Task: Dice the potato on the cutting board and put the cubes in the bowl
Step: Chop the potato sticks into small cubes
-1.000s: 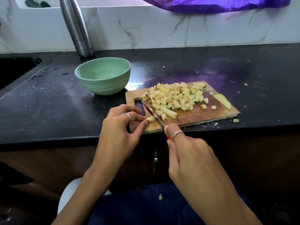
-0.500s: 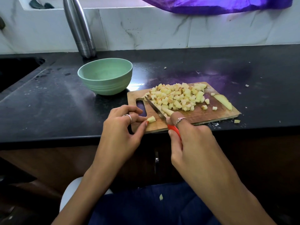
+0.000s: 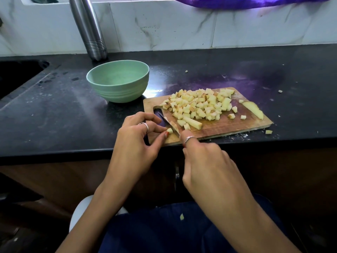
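in the head view, your left hand (image 3: 138, 141) is pinching a small potato piece (image 3: 169, 130) between thumb and fingertips at the near left corner of the cutting board (image 3: 228, 127), while your right hand (image 3: 206, 161) is curling round the knife (image 3: 168, 123), whose blade is running away from that grip, up and to the left, right beside the pinched piece. the uncut potato strip (image 3: 192, 122) is lying just right of the blade, its long axis crossing it, with the pile of cubes (image 3: 200, 105) beyond and the bowl (image 3: 118, 81) farther off, up and left of your left hand, holding no cubes yet.

Between my cutting board (image 3: 228, 127) and the bowl (image 3: 116, 83) runs only a narrow strip of counter (image 3: 54, 110) — open black surface lies left of the bowl. The steel bottle (image 3: 91, 31) stands just behind the bowl — potato cubes (image 3: 198, 105) heap over the board's middle.
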### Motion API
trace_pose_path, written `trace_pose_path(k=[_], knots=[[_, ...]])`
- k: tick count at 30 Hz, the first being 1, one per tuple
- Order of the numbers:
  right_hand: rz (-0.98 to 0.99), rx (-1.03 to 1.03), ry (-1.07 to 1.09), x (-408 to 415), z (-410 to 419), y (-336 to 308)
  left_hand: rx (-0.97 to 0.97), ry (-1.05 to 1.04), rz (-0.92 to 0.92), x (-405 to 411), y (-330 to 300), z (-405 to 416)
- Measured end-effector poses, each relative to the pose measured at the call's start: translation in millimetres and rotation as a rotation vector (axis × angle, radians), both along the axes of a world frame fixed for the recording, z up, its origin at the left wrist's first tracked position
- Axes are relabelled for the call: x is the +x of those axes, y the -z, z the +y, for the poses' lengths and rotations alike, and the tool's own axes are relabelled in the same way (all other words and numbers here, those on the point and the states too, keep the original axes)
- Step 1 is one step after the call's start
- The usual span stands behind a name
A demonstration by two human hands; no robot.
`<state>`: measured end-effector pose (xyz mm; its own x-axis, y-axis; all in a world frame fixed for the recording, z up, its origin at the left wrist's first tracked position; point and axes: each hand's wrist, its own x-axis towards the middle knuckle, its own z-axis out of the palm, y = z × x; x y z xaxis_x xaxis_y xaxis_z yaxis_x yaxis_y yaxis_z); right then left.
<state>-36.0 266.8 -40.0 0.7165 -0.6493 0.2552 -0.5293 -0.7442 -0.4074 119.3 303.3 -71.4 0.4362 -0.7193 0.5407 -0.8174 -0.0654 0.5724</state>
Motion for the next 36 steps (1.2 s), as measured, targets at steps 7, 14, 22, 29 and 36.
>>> trace_pose_path(k=[7, 14, 22, 29, 36], knots=[[-0.119, 0.075, 0.062, -7.0, -10.0, -1.7, -0.004, -0.033, 0.013, -2.7, -1.8, -2.8], [-0.126, 0.098, -0.006, -13.2, 3.6, 6.0, -0.019, -0.029, 0.001, -5.3, 2.2, -4.3], [-0.027, -0.009, -0.018, 3.2, -0.7, 4.1, -0.034, -0.016, 0.031, -3.9, 3.4, -3.0], [-0.159, 0.075, 0.037, -0.5, -11.4, 0.7, -0.039, -0.026, 0.069, -4.1, 3.4, -2.1], [-0.149, 0.104, -0.026, -6.9, 3.2, 3.2, -0.052, -0.028, 0.093, -2.7, 4.1, -2.5]])
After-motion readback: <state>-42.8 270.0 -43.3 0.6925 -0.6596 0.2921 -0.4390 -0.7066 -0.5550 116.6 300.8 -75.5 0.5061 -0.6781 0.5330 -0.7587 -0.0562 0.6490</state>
